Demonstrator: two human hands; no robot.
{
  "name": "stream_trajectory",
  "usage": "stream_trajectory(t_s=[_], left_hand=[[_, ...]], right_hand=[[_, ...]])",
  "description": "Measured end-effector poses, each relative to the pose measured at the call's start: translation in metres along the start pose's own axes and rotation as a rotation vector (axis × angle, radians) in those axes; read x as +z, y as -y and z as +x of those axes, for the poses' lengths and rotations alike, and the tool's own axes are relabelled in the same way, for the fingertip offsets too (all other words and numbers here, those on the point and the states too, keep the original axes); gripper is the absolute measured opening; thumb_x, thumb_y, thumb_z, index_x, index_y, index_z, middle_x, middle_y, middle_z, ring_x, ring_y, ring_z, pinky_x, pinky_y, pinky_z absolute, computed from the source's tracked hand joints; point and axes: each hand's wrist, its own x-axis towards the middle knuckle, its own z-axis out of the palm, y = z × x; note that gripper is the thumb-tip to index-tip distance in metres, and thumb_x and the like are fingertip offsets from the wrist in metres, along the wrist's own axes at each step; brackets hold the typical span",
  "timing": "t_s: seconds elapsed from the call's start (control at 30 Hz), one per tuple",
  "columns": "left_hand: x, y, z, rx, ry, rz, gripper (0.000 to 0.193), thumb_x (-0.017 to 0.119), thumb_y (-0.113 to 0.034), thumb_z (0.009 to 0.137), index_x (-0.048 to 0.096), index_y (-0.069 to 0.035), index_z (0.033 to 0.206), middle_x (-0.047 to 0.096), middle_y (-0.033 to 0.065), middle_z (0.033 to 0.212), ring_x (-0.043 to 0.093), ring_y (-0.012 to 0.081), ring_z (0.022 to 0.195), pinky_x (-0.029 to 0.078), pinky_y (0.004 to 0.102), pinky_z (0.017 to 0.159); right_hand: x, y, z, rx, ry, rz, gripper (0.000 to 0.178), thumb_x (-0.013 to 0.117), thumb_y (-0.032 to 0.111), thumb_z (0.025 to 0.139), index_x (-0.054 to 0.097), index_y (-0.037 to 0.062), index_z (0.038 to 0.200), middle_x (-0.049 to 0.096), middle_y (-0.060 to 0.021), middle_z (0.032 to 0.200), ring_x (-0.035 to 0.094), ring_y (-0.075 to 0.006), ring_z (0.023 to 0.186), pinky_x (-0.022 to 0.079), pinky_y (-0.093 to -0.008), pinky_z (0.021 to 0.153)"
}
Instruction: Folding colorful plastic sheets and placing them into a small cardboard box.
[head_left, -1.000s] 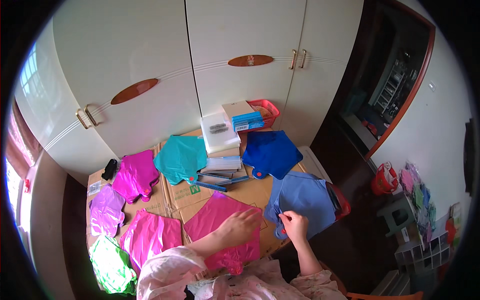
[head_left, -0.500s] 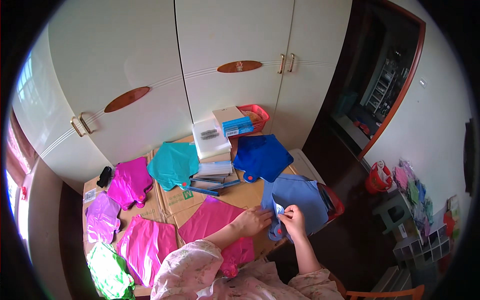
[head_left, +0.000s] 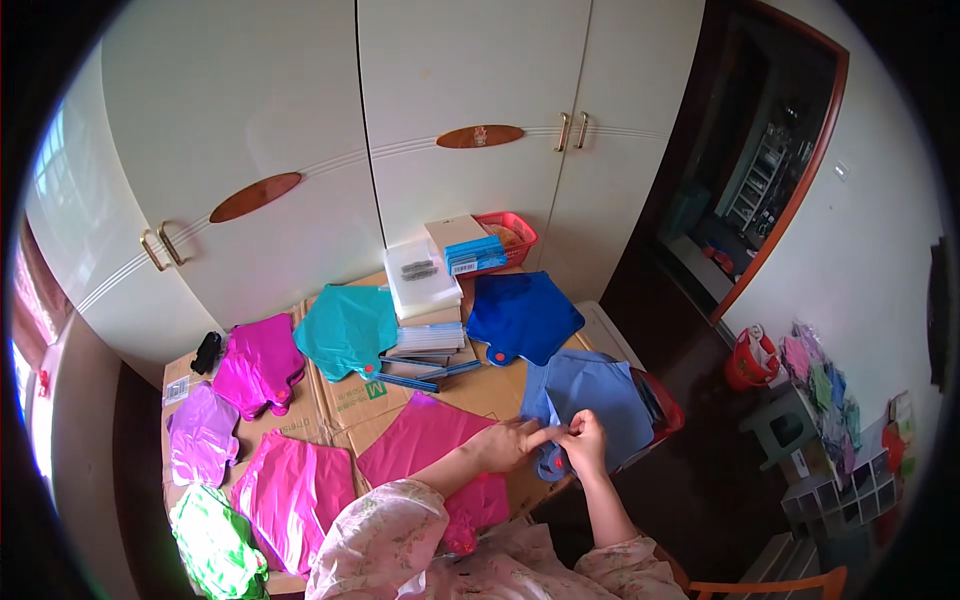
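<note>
A grey-blue bag-like piece of thin fabric (head_left: 610, 405) lies at the table's right side, with an orange-red round button near its lower tip. Over its left part my left hand (head_left: 508, 443) is closed at the fabric's edge, its index finger reaching across to my right hand. My right hand (head_left: 585, 438) pinches with thumb and forefinger right beside that fingertip; what sits in the pinch is covered. A pale raised flap (head_left: 553, 405) stands up just above the fingers. Under my left forearm lies a deep pink fabric piece (head_left: 425, 435).
Teal (head_left: 345, 328), dark blue (head_left: 525, 318), magenta (head_left: 258, 365), purple (head_left: 203, 440), bright pink (head_left: 300, 490) and green (head_left: 215, 545) pieces lie on the cardboard-covered table. Behind are stacked thin booklets (head_left: 428, 340), a white pad (head_left: 422, 285), blue packs (head_left: 475, 255) and a red basket (head_left: 522, 230).
My left index finger has stretched right to meet my right fingertips. The white label seen at the right fingertips before is now covered. The bag has hardly moved.
</note>
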Motion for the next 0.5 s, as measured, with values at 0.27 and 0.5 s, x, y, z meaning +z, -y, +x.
stream_trajectory(t_s=[0.27,0.5], left_hand=[[-0.006,-0.011,0.004,-0.077,-0.002,0.289,0.037,0.05,-0.014,0.08,0.046,-0.017,0.117,0.051,0.0102,0.094,0.059,0.0281,0.089,0.052,0.0356,0.074],[-0.017,-0.013,-0.002,0.064,-0.064,0.484,0.027,0.051,-0.018,0.079,0.054,-0.018,0.106,0.051,0.0054,0.108,0.051,0.0216,0.104,0.046,0.0346,0.082]], right_hand=[[-0.002,0.007,-0.002,0.038,0.113,0.096,0.026,0.073,0.002,0.069,0.05,0.0022,0.082,0.06,-0.004,0.068,0.053,-0.0065,0.061,0.044,-0.021,0.057],[-0.011,0.002,0.002,0.11,0.209,0.277,0.024,0.065,-0.004,0.071,0.054,-0.0009,0.092,0.059,-0.0026,0.074,0.054,-0.0069,0.066,0.044,-0.0208,0.062]])
